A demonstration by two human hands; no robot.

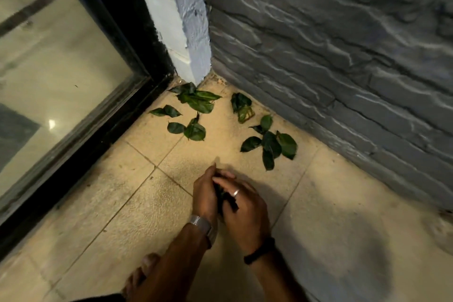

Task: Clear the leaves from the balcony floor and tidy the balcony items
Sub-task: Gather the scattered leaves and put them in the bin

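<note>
Several green leaves lie on the beige tiled balcony floor [343, 216] in the corner: a cluster by the door frame [198, 100], a pair [190, 129] nearer me, a small bunch [241, 106] by the stone wall and a larger bunch [273, 144] to the right. Low over the tiles, my left hand [204, 193] and my right hand [242, 211] are pressed together around a dark bundle of gathered leaves [224, 200], mostly hidden between the palms. The hands are well short of the leaves on the floor.
A glass sliding door with a black frame [117, 115] runs along the left. A grey stone-clad wall [343, 68] bounds the right, meeting a pale pillar [181, 32] at the corner. My bare foot [141, 274] rests at the bottom edge.
</note>
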